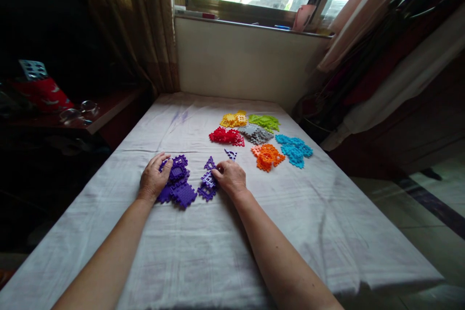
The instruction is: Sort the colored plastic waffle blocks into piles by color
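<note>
A pile of purple interlocking tiles (184,194) lies on the cloth-covered table (192,261). Against its left side rests my left hand (155,174), fingers bent over the pile's upper left edge. A smaller purple group (207,192) of open-framed pieces is just right of the pile. My right hand (229,176) touches that group's right side, thumb and fingers closed on a purple piece. One separate purple piece (231,154) lies beyond my right hand.
Farther back are tile piles in red (227,136), yellow (233,119), green (264,122), grey (256,133), orange (268,157) and blue (295,149). Eyeglasses (80,111) sit on a side table at left. A window ledge (247,24) runs behind.
</note>
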The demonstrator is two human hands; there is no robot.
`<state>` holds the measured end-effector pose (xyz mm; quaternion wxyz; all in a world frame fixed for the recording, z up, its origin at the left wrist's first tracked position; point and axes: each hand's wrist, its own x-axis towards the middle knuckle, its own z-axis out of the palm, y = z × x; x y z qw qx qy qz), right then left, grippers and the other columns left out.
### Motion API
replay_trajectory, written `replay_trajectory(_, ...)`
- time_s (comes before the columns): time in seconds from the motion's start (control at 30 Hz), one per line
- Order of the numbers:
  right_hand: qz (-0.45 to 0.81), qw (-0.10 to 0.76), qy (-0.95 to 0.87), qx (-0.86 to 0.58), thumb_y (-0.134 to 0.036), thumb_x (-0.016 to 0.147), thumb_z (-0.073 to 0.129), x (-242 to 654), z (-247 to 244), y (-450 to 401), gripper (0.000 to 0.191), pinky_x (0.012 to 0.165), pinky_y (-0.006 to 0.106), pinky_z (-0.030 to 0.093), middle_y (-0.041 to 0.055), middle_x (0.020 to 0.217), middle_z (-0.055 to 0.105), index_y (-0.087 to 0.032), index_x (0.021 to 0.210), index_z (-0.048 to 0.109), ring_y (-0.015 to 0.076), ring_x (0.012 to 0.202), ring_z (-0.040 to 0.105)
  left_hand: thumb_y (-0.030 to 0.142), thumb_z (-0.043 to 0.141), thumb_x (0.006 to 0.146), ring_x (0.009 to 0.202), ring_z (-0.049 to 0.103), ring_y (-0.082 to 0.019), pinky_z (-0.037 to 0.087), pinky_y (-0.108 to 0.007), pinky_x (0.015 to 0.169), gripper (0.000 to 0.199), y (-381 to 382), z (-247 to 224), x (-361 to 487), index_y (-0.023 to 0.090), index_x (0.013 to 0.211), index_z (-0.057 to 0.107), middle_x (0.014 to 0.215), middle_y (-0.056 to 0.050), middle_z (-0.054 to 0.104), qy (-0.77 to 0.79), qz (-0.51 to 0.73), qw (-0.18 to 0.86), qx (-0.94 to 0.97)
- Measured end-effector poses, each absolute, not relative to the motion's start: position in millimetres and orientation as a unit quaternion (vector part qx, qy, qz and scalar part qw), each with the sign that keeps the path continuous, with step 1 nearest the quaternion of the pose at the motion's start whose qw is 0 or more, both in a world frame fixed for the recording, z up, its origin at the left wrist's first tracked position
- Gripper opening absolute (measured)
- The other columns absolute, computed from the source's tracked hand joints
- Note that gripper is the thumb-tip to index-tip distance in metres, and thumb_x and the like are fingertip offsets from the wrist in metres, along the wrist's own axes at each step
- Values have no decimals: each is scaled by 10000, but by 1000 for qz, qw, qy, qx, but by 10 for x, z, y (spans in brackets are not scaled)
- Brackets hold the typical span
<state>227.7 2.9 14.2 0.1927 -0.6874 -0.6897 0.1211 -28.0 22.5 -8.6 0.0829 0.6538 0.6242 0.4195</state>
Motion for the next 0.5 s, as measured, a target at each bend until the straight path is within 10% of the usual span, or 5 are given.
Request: replay_trajectory(0.5, 94, 268, -578, -765, -389, 928, 576, 2826, 61, 88, 228, 807, 298, 465, 63, 1041, 706, -242, 985, 740, 199, 935, 637, 539, 447, 876, 1242, 591, -260, 422, -418, 1129, 463, 199, -49, -280, 198, 1076, 688, 1285, -116, 661, 628, 412, 89, 654)
